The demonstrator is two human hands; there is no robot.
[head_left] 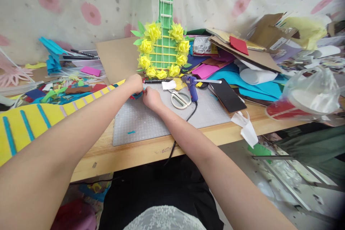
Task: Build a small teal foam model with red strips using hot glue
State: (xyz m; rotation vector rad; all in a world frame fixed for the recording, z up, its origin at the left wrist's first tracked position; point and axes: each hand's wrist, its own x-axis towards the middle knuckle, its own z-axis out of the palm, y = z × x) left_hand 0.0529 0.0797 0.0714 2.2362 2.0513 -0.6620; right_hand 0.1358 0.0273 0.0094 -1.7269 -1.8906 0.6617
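Note:
Both my hands meet at the far edge of a grey cutting mat (151,122). My left hand (134,83) is closed over a small red and blue craft piece (136,96), which it mostly hides. My right hand (151,97) is closed in a pinch against the same piece. A long yellow foam strip with blue bars (29,120) runs from the lower left up to my left hand. Just behind the hands stands a green foam guitar ringed with yellow paper flowers (163,48).
White-handled scissors (180,99), a blue glue gun (192,88) with its black cord, a black pen and a dark phone (227,96) lie on or beside the mat. Foam scraps pile up at the left, felt sheets, cardboard and a plastic bag (309,91) at the right.

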